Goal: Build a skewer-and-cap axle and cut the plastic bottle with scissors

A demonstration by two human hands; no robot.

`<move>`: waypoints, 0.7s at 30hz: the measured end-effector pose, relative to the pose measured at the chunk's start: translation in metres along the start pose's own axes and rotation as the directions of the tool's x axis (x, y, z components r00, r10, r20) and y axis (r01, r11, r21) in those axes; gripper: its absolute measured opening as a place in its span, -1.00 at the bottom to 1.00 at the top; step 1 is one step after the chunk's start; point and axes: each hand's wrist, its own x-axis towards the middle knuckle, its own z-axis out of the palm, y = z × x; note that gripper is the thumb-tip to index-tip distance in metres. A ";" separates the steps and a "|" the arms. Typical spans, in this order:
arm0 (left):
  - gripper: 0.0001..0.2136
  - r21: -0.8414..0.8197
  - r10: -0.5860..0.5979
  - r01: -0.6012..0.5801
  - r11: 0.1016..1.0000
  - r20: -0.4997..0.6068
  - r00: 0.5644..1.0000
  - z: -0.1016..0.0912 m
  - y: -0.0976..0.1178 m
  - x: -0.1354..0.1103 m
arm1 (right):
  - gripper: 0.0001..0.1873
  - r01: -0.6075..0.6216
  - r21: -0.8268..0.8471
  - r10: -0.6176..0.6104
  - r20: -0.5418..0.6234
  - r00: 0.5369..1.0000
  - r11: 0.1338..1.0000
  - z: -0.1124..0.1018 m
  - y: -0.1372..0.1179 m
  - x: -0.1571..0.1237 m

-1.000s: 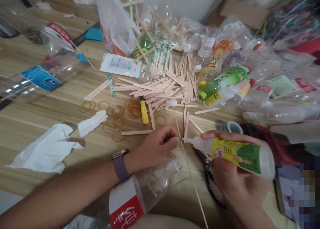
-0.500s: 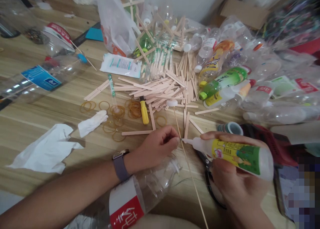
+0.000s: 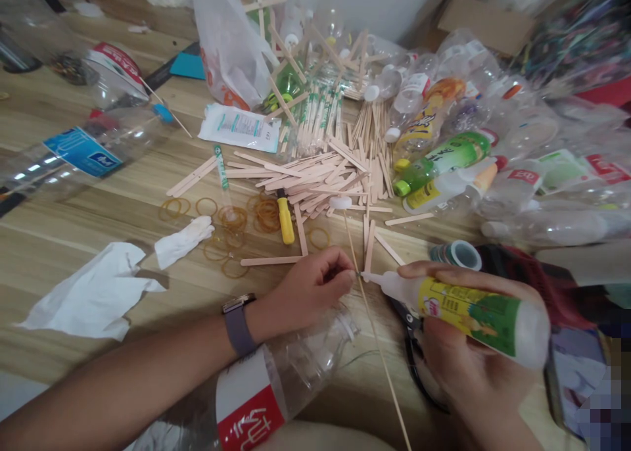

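My left hand (image 3: 320,283) is closed in a pinch beside a thin wooden skewer (image 3: 377,339), its fingertips at the stick. A white bottle cap (image 3: 340,202) sits at the skewer's far end. In my right hand (image 3: 458,346) lies a glue bottle (image 3: 468,313) with a yellow and green label, tilted sideways. Its narrow nozzle touches or nearly touches the skewer near my left fingertips; a small dark spot shows there. Under my left forearm lies a clear plastic bottle (image 3: 300,372) with a red and white label. A thin thread (image 3: 365,357) runs by its mouth.
Craft sticks (image 3: 315,181) are heaped mid-table, with rubber bands (image 3: 266,214) and a yellow-handled screwdriver (image 3: 284,221) before them. Plastic bottles (image 3: 453,152) crowd the right. Black-handled scissors (image 3: 414,359) lie under my right hand. Crumpled tissue (image 3: 93,293) is at left.
The rear of the glue bottle has swung slightly right and down with my right hand. Its nozzle stays at the skewer. My left hand has hardly moved.
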 end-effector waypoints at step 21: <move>-0.86 0.030 0.001 -0.001 1.000 0.000 1.000 0.000 0.001 0.001 | -0.73 0.037 -0.045 -0.037 -0.006 0.999 0.998 0.002 -0.003 0.002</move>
